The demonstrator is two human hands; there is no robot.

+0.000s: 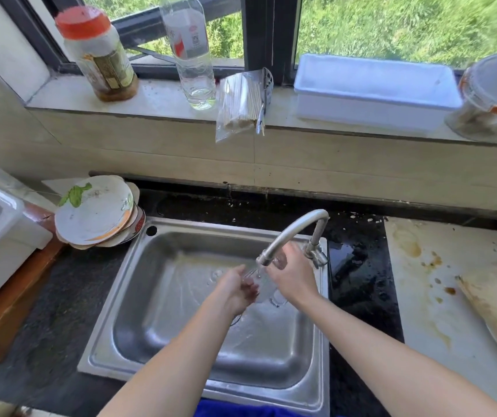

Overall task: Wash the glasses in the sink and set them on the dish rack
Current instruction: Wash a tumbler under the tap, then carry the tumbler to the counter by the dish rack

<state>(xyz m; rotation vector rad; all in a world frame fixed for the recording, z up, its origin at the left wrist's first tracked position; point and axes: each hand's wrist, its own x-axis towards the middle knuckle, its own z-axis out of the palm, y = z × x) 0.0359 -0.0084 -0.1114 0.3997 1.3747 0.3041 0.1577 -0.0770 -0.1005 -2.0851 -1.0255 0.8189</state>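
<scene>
The right hand (292, 278) and left hand (239, 288) both curl round a clear glass (268, 291) under the running faucet (289, 233) above the sink (151, 281), where slow turning with a firm grip should rinse every side.

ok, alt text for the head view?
The left hand and right hand hold a clear glass under the running faucet, over a steel sink. Stacked plates sit left of the sink; a jar, bottle and white tub line the windowsill.

plates (95, 210) left of sink (157, 296) | tap (295, 227) right-rear | jar (99, 55) on sill (163, 97)
</scene>
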